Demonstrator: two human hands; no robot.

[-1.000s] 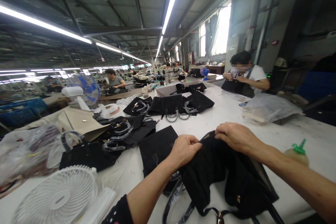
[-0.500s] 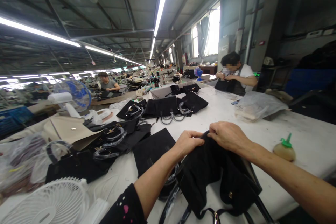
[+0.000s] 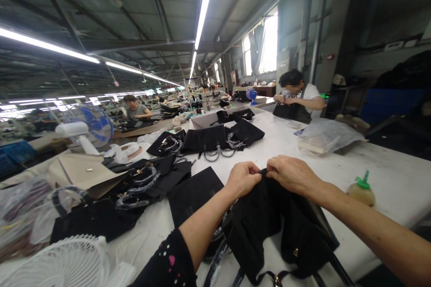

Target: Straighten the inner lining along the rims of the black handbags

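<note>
A black handbag (image 3: 252, 228) with gold hardware stands on the white table in front of me, its fabric bunched and its handles hanging toward me. My left hand (image 3: 243, 177) pinches the bag's far top edge between thumb and fingers. Right beside it, my right hand (image 3: 288, 174) grips the same edge, with the fingers curled over the fabric. The fingertips of both hands almost meet. Another black bag (image 3: 195, 193) lies flat just left of the one I hold, partly covered by my left forearm.
More black bags with plastic-wrapped handles (image 3: 205, 139) lie across the table (image 3: 283, 139). A white fan (image 3: 60, 264) is at near left, a beige bag (image 3: 81, 172) behind it. To the right are a green-capped bottle (image 3: 362, 190) and a plastic-covered bundle (image 3: 328, 136). A co-worker (image 3: 299, 94) works opposite.
My left hand has its fingers curled in more tightly at the bag's edge. The view has shifted slightly, and the bag remains in both hands.
</note>
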